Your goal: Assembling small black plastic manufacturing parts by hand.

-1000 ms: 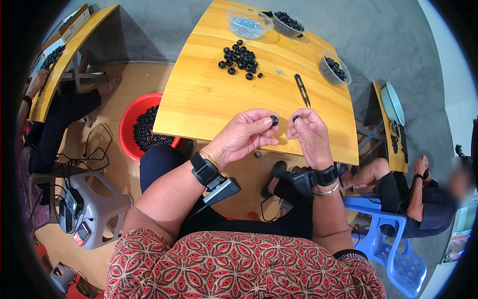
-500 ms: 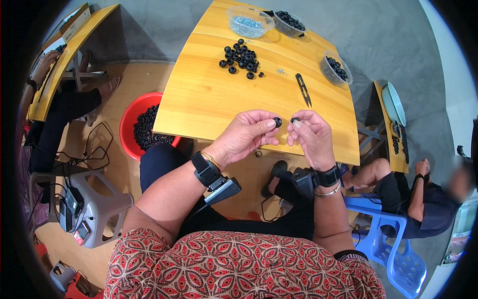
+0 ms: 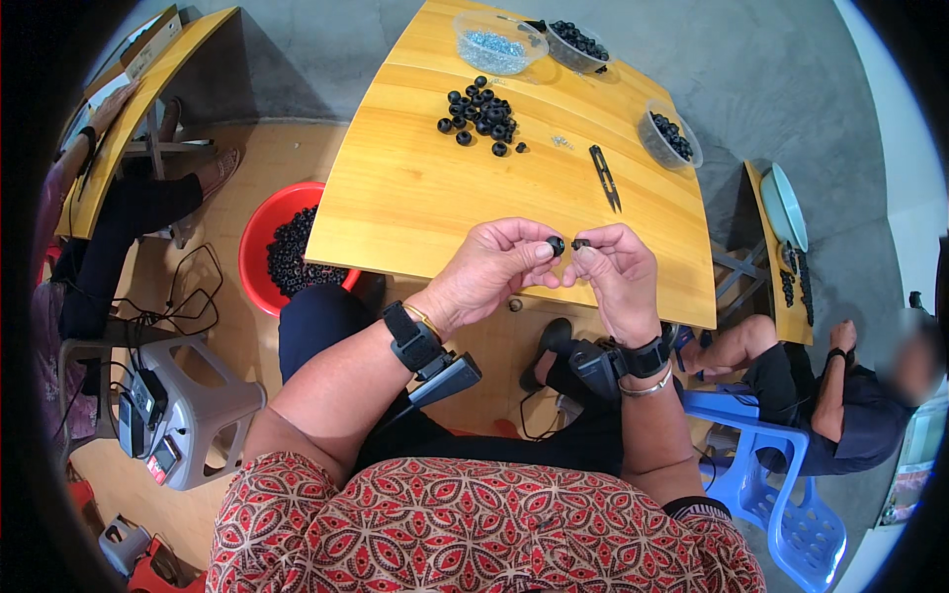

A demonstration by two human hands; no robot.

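Observation:
Above the table's near edge, my left hand pinches a round black bead between thumb and fingertips. Close to its right, my right hand has thumb and forefinger closed on a small dark piece, whose kind is too small to make out. The two pieces nearly meet; whether they touch I cannot tell. Farther back on the wooden table lies a loose pile of black beads. Beside it are a few tiny clear bits and black thread snips.
A clear tub of pale blue beads stands at the far edge, beside a tub of black pieces. Another clear bowl is at the right. A red basin of black beads sits on the floor. People sit at both sides.
My right hand's fingertips and the small dark piece have shifted slightly left and down, closer to the bead. The left hand's bead has turned a little and moved slightly right.

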